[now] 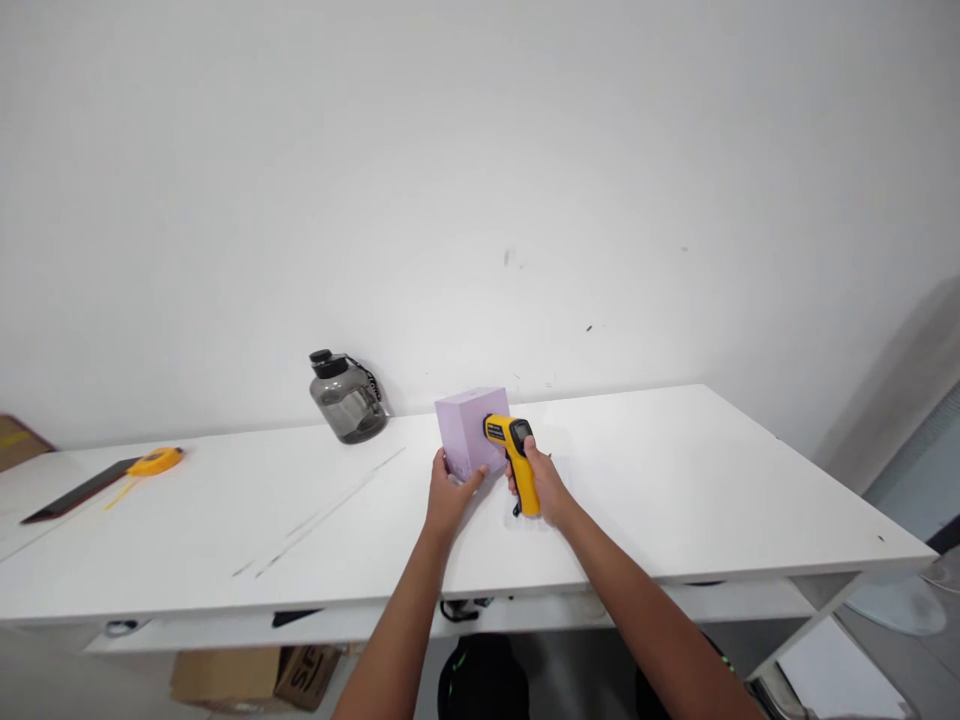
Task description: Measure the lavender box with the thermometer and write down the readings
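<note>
Head view: a lilac box (466, 432) is at the middle of the counter (652, 470), well apart from the dark bottle (352, 408) and the tape measure (156, 461). The left grip (448, 495) pinches the box's lower near corner, thumb on one face and fingers round the side. The right grip (547, 485) is wrapped about the handle of a yellow thermometer gun (527, 490), its nose turned to the box's right-hand face — whether touching or just short of it, I cannot tell. Whether the box rests on the counter or is slightly raised is likewise unclear.

Judged for good handling: the left grip should steady the box without denting it, its thumb clear of the nose; the right wrist should hold the nose square to the face.

Materials: box smooth, matte and sharp-edged, probably card; gun apparently hard plastic, yellow with black parts; bottle translucent grey, rounded, black-capped; counter flat and white — dark streaks noted left of the box.
</note>
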Tool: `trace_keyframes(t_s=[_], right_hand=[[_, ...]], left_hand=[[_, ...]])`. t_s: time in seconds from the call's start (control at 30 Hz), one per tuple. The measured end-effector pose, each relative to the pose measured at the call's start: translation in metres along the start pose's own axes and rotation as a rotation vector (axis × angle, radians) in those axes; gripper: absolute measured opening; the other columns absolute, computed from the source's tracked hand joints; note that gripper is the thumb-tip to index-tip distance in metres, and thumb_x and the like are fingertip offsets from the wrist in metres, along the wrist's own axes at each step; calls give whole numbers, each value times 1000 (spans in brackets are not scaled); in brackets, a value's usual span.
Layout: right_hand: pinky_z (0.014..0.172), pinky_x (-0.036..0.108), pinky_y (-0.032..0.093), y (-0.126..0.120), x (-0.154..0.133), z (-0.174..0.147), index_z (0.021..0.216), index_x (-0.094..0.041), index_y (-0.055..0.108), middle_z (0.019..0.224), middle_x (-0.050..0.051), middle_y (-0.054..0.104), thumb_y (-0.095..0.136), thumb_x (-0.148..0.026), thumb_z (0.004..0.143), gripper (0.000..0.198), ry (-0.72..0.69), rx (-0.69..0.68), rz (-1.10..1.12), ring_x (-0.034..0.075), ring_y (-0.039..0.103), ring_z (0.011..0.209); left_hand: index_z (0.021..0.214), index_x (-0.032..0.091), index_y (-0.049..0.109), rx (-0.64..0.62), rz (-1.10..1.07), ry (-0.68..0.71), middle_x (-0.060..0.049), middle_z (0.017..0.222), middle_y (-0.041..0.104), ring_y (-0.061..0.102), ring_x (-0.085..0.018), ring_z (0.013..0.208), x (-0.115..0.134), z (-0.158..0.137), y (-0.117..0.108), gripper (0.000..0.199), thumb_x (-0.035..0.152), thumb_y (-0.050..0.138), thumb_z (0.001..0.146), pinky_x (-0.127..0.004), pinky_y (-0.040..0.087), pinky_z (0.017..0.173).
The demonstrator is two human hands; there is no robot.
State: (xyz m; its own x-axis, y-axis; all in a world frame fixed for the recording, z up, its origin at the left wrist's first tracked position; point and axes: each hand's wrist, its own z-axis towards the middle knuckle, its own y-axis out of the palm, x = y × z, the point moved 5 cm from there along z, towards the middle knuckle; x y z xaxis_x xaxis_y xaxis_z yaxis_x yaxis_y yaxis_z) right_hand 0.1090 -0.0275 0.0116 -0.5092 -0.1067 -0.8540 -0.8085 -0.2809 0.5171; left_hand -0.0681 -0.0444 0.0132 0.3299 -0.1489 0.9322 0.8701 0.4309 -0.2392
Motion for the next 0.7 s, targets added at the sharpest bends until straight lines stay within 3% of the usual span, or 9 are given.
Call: trace_keyframes(t_s=[0.7], right_hand=[[43,26,40,-6,3,1,87,-17,63,58,-1,56,43,-97,66,85,-44,82,-132,11,49,43]], left_hand=[[130,22,43,-42,44,53,-11,125,54,54,-27,113,-1,0,2,80,52,79,65,-46,47,99]])
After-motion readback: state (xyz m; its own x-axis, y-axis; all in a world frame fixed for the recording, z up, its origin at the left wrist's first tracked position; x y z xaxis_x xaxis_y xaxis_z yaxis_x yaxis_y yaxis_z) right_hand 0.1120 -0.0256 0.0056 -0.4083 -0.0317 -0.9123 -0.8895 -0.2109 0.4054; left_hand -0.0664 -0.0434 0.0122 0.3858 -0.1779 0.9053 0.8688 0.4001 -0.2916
